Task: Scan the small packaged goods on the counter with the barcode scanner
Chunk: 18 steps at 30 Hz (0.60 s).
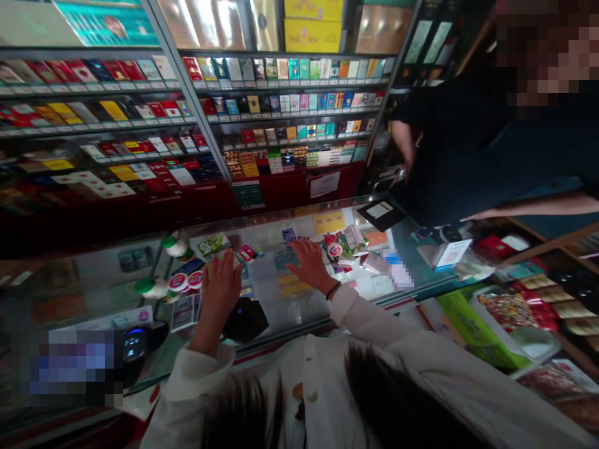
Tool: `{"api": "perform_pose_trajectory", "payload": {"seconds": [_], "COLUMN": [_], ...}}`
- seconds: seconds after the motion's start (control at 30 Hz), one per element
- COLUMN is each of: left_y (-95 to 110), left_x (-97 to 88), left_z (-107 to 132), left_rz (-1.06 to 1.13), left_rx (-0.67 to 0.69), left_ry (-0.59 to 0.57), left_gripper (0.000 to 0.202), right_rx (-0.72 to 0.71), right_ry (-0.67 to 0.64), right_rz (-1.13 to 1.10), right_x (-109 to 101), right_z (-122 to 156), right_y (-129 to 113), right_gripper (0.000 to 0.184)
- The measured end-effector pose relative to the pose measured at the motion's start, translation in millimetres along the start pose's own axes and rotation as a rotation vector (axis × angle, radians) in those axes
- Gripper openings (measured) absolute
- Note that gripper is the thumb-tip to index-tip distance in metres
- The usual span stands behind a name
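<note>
I lean over a glass counter (281, 312) in a shop. My left hand (219, 287) rests flat on the glass with fingers stretched out, beside round red-and-white badges (185, 282) and small packets (246, 252). My right hand (309, 262) lies palm down with fingers spread on the glass near a small blue packet (289, 235) and a heap of little wrapped goods (341, 246). Neither hand holds anything. A black band circles my right wrist.
Shelves of cigarette packs (290, 106) fill the wall behind the counter. A person in dark clothes (472, 143) stands at the right, one arm stretched over the counter. A black device (140, 342) sits at left, green-capped bottles (175, 245) behind it, boxes of goods (505, 312) at right.
</note>
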<state>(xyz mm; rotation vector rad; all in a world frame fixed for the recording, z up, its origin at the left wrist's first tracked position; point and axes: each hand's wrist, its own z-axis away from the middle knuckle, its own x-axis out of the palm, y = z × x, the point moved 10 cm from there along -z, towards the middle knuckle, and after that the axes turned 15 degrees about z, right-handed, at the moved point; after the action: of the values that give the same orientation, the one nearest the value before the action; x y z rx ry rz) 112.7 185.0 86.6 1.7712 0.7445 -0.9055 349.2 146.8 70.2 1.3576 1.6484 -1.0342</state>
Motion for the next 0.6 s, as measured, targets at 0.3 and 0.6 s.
{"api": "perform_pose_trajectory", "payload": {"seconds": [0.3, 0.6], "left_y": [21.7, 38.0], "left_x": [19.5, 36.2], "left_z": [-0.5, 0.2], "left_rz": [-0.009, 0.009], "left_rx": [0.035, 0.016], "left_ry": [-0.032, -0.071], "left_gripper": [0.06, 0.061], "right_rx": [0.038, 0.061], "right_ry": [-0.04, 0.001], "right_rz": [0.024, 0.008], "right_x": [-6.2, -21.1], "right_z": [20.3, 39.3], "right_y": [27.3, 54.5], "right_gripper": [0.058, 0.063]}}
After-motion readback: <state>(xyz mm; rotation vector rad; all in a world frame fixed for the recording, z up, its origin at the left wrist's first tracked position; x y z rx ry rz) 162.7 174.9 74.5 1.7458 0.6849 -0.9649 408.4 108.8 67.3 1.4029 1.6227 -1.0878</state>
